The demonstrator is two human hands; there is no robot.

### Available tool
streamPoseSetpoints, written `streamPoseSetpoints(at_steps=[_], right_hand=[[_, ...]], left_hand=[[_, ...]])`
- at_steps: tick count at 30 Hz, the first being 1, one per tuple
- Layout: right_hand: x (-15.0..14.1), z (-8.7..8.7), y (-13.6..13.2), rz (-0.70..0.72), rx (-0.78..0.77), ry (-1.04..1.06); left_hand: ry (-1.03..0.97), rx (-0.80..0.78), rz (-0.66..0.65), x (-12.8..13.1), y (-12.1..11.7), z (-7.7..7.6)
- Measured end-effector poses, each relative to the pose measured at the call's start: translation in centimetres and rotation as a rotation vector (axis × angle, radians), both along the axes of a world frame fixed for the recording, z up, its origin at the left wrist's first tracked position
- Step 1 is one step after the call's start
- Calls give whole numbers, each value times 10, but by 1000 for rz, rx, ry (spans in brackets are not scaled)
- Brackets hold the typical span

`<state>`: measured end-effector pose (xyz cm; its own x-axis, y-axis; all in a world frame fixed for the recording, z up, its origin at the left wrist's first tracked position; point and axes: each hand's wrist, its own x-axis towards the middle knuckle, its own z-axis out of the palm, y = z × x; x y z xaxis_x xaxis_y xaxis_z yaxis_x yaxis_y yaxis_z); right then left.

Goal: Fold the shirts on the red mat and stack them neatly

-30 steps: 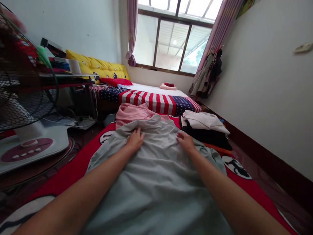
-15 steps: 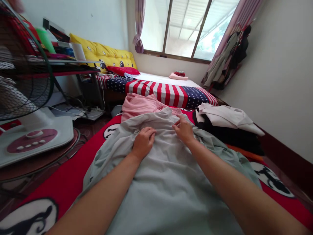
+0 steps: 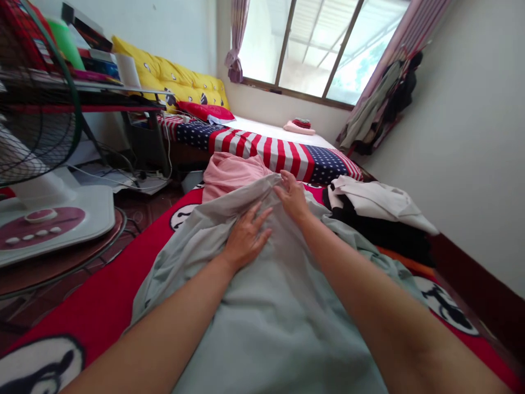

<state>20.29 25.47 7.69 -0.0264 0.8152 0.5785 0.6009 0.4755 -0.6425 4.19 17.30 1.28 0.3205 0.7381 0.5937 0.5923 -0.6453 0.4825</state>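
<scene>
A large pale grey-green cloth garment (image 3: 262,323) lies spread and wrinkled in front of me, its far end drawn up in a ridge. My left hand (image 3: 247,239) rests flat on it, palm down with fingers spread. At the far edge, my right hand (image 3: 292,196) has the cloth between its thumb and fingers, and a fold runs down from there. Just beyond that edge lies a bunched pink garment (image 3: 232,174). Beneath everything is a red blanket (image 3: 102,293) with white circles and black figures.
A folded stack of white and black clothes (image 3: 381,205) sits to the right, near the wall. On the left, a fan (image 3: 53,213) stands on a round stool beside a cluttered desk (image 3: 135,104). Farther back is a bed with a flag-pattern cover (image 3: 262,145) under a window.
My left hand has opened from curled to spread flat. My right hand has moved slightly away from me and left to the far edge, where the cloth now rises in a fold.
</scene>
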Motion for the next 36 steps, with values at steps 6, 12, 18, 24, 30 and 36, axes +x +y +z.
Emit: streamPoseSetpoints(at_steps=[6,12,18,24,30,36], right_hand=[[34,-41,-62,54,-204,-262],[112,-49,-62,-295,-504,-480],[65,-60,-93,-44,-312,-640],[39,-75,-111,-195,-438,-789],[23,-63,-114,-324,-650,-735],[24,-61,-162,-262,-755,-713]], left_hand=[[143,-128,205,2,10,-12],[279,-209,286,4,12,-14],[354,-185,308,3,14,-18],[469,-188,332,5,16,-18],[573,-268,273,3,8,-11],[650,-349,197,-17,-31,-7]])
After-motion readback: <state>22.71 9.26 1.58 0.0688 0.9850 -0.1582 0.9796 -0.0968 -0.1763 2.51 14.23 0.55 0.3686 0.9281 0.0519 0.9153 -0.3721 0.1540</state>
